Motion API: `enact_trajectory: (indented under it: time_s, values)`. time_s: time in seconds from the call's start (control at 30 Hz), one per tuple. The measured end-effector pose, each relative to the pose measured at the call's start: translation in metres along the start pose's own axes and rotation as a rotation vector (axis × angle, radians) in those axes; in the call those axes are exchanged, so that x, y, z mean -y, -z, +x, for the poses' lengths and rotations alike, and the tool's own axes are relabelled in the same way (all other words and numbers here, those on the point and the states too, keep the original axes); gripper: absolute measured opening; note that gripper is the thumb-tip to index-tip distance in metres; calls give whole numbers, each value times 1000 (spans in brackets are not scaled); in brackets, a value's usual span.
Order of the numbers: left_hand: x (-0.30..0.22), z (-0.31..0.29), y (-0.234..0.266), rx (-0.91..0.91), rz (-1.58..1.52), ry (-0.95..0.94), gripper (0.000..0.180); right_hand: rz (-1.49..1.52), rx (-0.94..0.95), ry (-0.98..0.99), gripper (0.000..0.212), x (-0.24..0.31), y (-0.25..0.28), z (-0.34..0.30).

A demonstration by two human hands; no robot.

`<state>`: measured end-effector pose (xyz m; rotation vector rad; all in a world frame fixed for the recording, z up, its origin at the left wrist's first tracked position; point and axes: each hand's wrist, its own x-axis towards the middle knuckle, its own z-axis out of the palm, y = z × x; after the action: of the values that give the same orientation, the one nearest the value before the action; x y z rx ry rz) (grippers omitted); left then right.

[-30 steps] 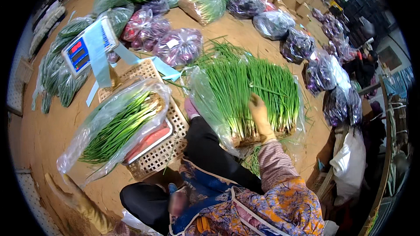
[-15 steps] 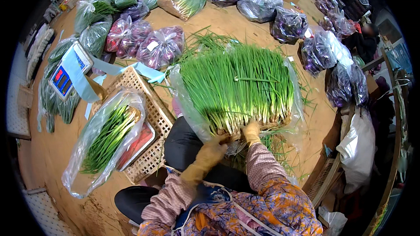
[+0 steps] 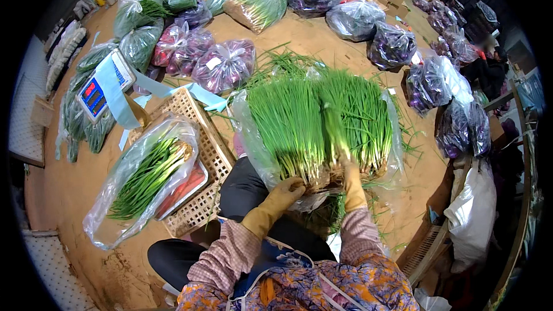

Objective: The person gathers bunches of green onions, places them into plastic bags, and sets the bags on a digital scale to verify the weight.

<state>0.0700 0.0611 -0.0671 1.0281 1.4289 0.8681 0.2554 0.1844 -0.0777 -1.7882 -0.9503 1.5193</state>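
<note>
A wide pile of green onions (image 3: 285,126), roots toward me, lies on an opened clear plastic bag (image 3: 258,158) in front of my knees. My right hand (image 3: 352,181), in a yellow glove, is closed on the root end of a small bunch of green onions (image 3: 335,132); the bunch is slightly blurred and splits the pile. My left hand (image 3: 282,194), gloved alike, is at the near left corner of the pile by the roots. Its fingers are curled, but what they hold, if anything, is hidden.
At my left, a bag of green onions (image 3: 152,178) rests on a scale's red tray (image 3: 183,189) over a wicker crate (image 3: 216,155). The scale's display (image 3: 98,97) stands beyond. Tied bags of purple vegetables (image 3: 224,66) ring the floor. A person (image 3: 489,69) sits far right.
My right hand has moved right and pulled a bunch of green onions apart from the rest, leaving a gap in the pile. My left hand stays near the roots. The view has shifted slightly.
</note>
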Motion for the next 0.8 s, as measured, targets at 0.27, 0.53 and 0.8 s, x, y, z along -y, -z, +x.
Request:
enact_trajectory:
  time_s: [0.27,0.53,0.8]
  values:
    - [10,30,-23,64,-231,178,41,-232,111,132,53,18,-15,-65]
    - [6,31,-26,-27,-810,350,32,-705,462,774,40,-33,-10,-78]
    - [-8,27,-23,114,-917,316,44,-482,219,87,25,36,-29,-32]
